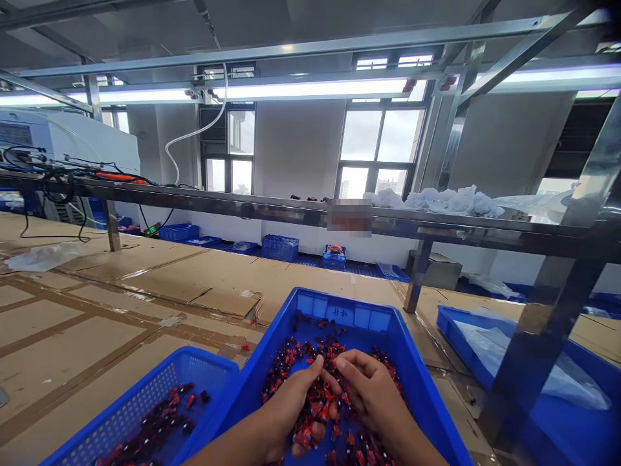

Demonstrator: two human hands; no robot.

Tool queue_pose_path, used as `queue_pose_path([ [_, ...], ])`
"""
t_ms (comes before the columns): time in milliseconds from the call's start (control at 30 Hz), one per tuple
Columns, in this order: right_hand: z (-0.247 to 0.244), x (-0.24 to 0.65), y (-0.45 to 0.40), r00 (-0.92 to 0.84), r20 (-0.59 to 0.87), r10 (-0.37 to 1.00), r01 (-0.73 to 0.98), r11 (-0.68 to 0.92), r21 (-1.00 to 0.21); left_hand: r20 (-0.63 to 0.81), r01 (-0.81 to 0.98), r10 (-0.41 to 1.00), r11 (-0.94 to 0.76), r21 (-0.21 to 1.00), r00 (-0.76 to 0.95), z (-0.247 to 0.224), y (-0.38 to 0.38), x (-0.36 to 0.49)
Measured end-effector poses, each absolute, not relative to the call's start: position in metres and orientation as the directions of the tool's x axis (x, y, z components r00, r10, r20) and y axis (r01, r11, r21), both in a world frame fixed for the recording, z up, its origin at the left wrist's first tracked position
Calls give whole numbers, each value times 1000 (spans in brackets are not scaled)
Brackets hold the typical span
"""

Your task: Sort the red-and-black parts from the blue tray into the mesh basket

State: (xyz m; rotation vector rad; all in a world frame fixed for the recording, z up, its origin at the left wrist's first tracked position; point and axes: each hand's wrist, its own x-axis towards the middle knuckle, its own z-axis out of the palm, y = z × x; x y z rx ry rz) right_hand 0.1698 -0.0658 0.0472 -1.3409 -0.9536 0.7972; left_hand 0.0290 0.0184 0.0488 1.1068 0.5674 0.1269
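Both hands are inside a deep blue plastic bin (pixel 427 382) whose floor is scattered with small glossy red-and-black plastic parts (pixel 356 446). My left hand (pixel 291 404) is cupped with the palm turned up, and several of the small parts lie in its curled fingers. Close beside it, my right hand (pixel 381 395) has its thumb and forefinger brought together over the left fingers. What sits between those right fingertips is too small to make out. A blue perforated basket (pixel 130 388) at the lower left holds more of the red and dark parts.
Cardboard sheets taped together cover the table (pixel 72 336). A blue tray (pixel 572 401) with clear plastic bags stands at the right, behind a metal post (pixel 543 336). A metal shelf beam (pixel 272 208) crosses ahead. More blue crates (pixel 280 247) stand beyond the table.
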Motion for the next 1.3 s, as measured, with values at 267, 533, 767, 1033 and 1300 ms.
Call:
queue_pose_path([
  [267,59,151,-77,199,435,878,811,101,-576,-395,264,398,344,901,828,55,10,28],
  [533,56,156,-78,331,527,783,752,119,-649,-259,97,434,360,928,863,49,15,29],
  [767,51,159,-78,186,698,692,817,285,-501,-329,96,441,472,876,835,56,12,26],
  [1033,55,155,-83,115,758,642,833,354,-426,-421,149,470,511,846,776,53,18,26],
  [1300,52,166,-76,346,215,913,-117,270,-956,-381,111,395,558,822,836,52,22,26],
])
